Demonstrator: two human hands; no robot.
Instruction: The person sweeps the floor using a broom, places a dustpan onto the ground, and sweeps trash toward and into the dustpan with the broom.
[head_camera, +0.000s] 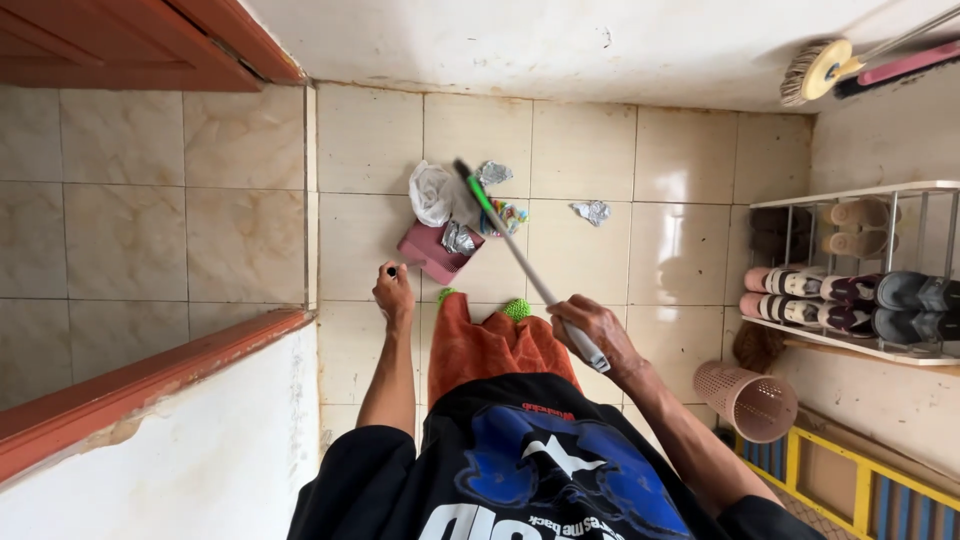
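Right hand (597, 330) grips the broom handle (520, 255); left hand (394, 292) clenches the pink dustpan's (432, 252) handle.

The floor (600, 150) was of pale glossy tiles. A pink dustpan (437, 252) lay on it, with a white plastic bag (432, 192) just behind the dustpan and crumpled foil (593, 211) to its right. Farther right of the dustpan lay a perforated pink basket (748, 400) on its side, below a shoe rack (860, 270).

Beige tiled floor (590, 150), white wall (560, 45), shoe rack (860, 270), red-brown door frame (150, 45)
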